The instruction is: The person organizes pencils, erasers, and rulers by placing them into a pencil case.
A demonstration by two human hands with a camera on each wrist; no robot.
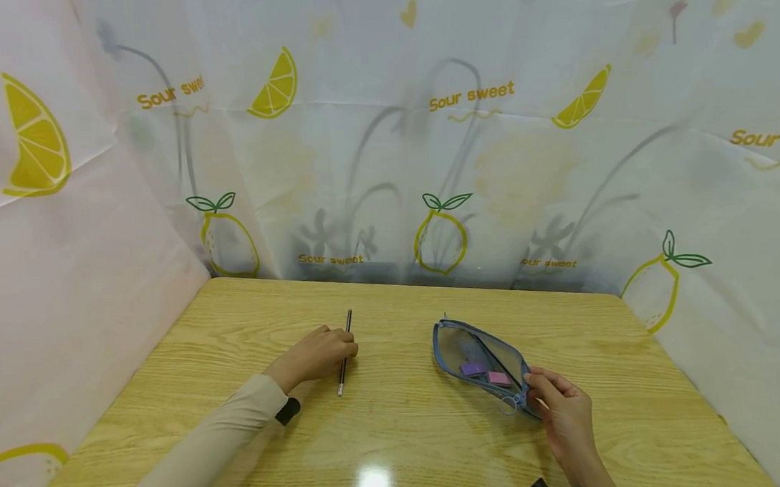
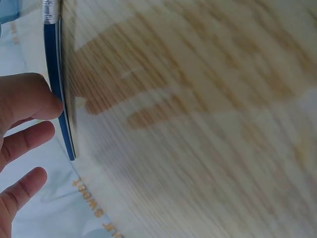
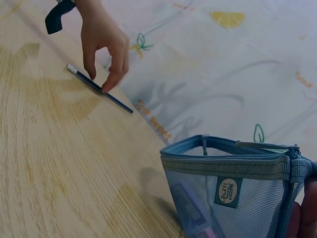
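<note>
A dark pencil (image 1: 342,378) with a silver ferrule and pale eraser end is at the left-middle of the table. My left hand (image 1: 321,355) pinches it about mid-length, with the thumb and a finger against its shaft (image 3: 90,82); whether it touches the table is hard to tell. On the right, my right hand (image 1: 563,402) grips the near end of a blue mesh pencil case (image 1: 480,341), by its zipper pull. The case stands with its top unzipped and gaping. Inside lie a purple block (image 1: 473,369), a pink block (image 1: 498,378) and a thin dark stick.
The wood-grain table (image 1: 396,429) meets a white printed curtain (image 1: 361,166) at its back and sides. Between the pencil and the case is a stretch of bare wood. A dark band (image 1: 288,411) is on the left wrist.
</note>
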